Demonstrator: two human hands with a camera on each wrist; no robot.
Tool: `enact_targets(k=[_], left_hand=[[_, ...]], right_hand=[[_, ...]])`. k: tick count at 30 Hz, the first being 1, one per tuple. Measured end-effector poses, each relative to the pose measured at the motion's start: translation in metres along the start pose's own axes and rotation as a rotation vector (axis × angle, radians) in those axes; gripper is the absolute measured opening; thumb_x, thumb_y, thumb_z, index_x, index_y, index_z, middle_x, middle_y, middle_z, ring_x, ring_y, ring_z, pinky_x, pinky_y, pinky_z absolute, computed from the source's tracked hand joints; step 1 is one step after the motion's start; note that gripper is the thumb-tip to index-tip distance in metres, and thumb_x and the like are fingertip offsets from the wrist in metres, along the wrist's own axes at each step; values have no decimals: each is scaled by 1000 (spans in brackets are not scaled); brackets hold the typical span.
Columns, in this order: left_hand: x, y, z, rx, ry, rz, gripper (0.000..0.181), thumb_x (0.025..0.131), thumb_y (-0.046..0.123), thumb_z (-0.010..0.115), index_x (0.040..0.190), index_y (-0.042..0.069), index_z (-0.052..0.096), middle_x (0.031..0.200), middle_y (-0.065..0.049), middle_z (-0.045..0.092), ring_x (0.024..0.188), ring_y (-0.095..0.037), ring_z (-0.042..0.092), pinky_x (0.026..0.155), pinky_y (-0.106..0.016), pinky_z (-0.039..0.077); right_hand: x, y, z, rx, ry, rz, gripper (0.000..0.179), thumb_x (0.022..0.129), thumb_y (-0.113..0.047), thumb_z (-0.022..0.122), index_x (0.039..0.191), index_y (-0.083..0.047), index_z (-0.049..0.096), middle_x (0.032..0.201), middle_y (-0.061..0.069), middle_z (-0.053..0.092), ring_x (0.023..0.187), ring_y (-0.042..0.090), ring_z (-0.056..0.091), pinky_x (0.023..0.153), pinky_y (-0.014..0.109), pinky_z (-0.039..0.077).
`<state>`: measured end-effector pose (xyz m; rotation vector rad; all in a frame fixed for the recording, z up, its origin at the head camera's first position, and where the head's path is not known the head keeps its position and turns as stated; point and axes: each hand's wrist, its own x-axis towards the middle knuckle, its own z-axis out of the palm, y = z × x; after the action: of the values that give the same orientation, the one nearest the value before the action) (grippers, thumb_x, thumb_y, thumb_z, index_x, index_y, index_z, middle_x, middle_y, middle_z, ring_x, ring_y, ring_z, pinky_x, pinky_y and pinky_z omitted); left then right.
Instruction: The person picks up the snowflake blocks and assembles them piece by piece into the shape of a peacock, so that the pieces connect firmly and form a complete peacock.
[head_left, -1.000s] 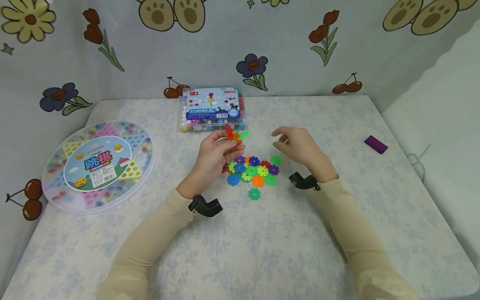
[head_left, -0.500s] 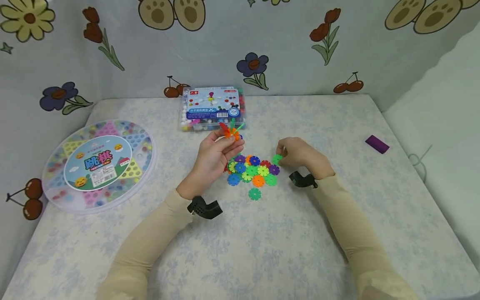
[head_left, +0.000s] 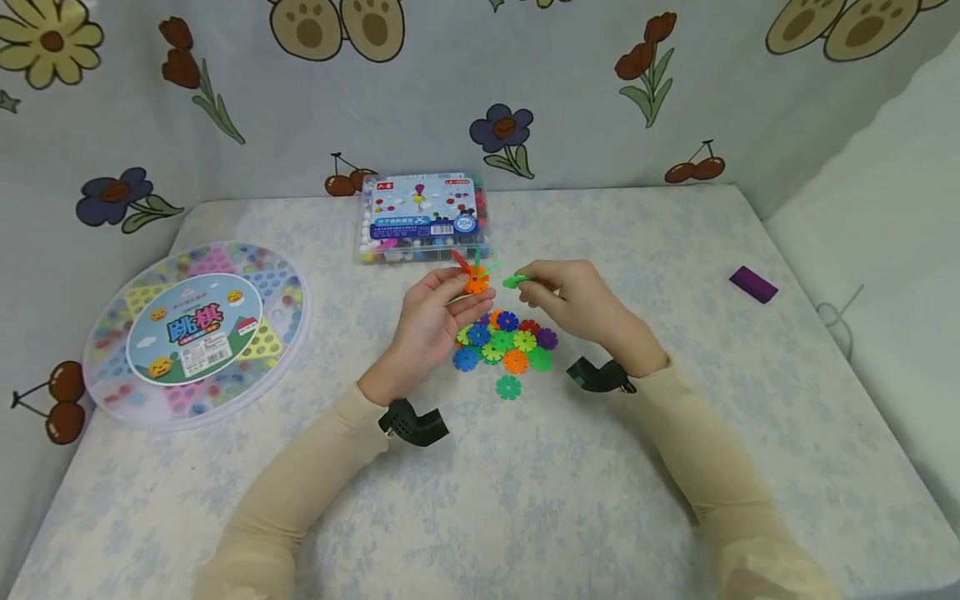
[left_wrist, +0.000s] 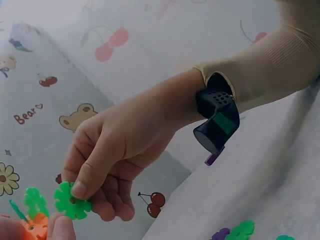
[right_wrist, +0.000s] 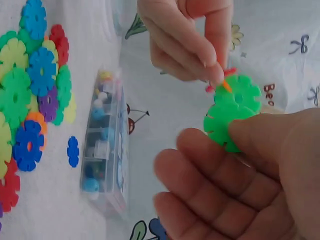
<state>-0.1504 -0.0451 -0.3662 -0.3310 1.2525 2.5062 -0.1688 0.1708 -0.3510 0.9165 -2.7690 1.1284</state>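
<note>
My left hand (head_left: 427, 321) pinches a small build of notched plastic discs: an orange disc (head_left: 476, 281) with red and green discs standing out of it. Facing it, my right hand (head_left: 573, 300) pinches a loose green disc (left_wrist: 71, 201) between thumb and forefinger. From the head view the two hands are a short gap apart, above a pile of loose discs (head_left: 501, 340). In the right wrist view the green disc overlaps a green disc of the build; whether they touch I cannot tell. Part of the build hides behind the left fingers.
Behind the hands stands a clear box of coloured beads (head_left: 423, 218). A round Chinese checkers set (head_left: 197, 333) lies on the left. On the right is a purple piece (head_left: 753, 284). One green disc (head_left: 508, 387) lies apart in front of the pile.
My right hand went down to the pile's right edge, took the green disc there and lifted it left towards the build. The left hand stayed nearly in place, turning the build slightly.
</note>
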Motion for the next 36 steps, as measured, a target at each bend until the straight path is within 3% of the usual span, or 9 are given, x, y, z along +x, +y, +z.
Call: enact_targets(k=[4, 12, 16, 21, 26, 29, 32, 36], left_hand=[[-3, -2, 2, 45, 3, 8, 3, 105, 6, 52, 106, 6, 56, 90, -1, 70, 78, -13, 76, 78, -28, 63], [-5, -4, 1, 90, -33, 60, 10, 102, -1, 56, 96, 8, 57, 80, 1, 73, 67, -9, 74, 69, -24, 63], [-6, -5, 1, 117, -40, 104, 12, 100, -3, 56, 94, 7, 58, 78, 1, 73, 64, -8, 73, 66, -24, 63], [-6, -6, -1, 211, -46, 201, 3, 97, -4, 61, 98, -1, 60, 77, 1, 74, 63, -10, 73, 66, -26, 63], [-6, -11, -5, 370, -52, 374, 7, 94, -4, 65, 98, -7, 61, 75, 2, 73, 62, -10, 73, 66, -28, 64], [-7, -13, -5, 417, -61, 458, 8, 93, -5, 66, 97, -10, 62, 75, 3, 72, 62, -10, 73, 65, -30, 64], [-7, -15, -4, 428, -74, 487, 9, 92, -6, 66, 98, -13, 63, 74, 5, 72, 63, -9, 73, 66, -29, 64], [-7, -15, -3, 420, -74, 468, 10, 93, -5, 66, 99, -12, 63, 74, 5, 72, 63, -8, 73, 66, -28, 64]], right_hand=[[-1, -4, 6, -35, 68, -121, 13, 98, -4, 65, 103, 1, 75, 89, 12, 77, 78, 22, 73, 71, 35, 62], [-2, -3, 9, -86, 130, -217, 12, 95, -1, 67, 104, 4, 75, 93, 15, 78, 78, 25, 75, 72, 39, 63], [-2, -4, 9, -135, 123, -249, 11, 94, -1, 69, 102, 3, 75, 94, 15, 78, 77, 23, 73, 74, 39, 63], [-3, -8, 10, -205, 125, -284, 11, 93, -2, 70, 102, 3, 75, 91, 14, 77, 74, 22, 71, 74, 37, 63], [-5, -14, 13, -330, 186, -400, 9, 90, 1, 73, 98, 4, 77, 73, 11, 71, 57, 18, 59, 63, 30, 60], [-5, -17, 14, -384, 224, -445, 8, 87, 3, 75, 95, 4, 77, 66, 10, 65, 52, 18, 54, 60, 29, 59], [-6, -19, 15, -418, 261, -477, 6, 85, 4, 76, 91, 4, 75, 62, 8, 60, 51, 19, 52, 58, 30, 59], [-6, -20, 19, -430, 296, -499, 4, 86, 5, 76, 88, 3, 73, 60, 8, 57, 51, 21, 51, 55, 29, 56]])
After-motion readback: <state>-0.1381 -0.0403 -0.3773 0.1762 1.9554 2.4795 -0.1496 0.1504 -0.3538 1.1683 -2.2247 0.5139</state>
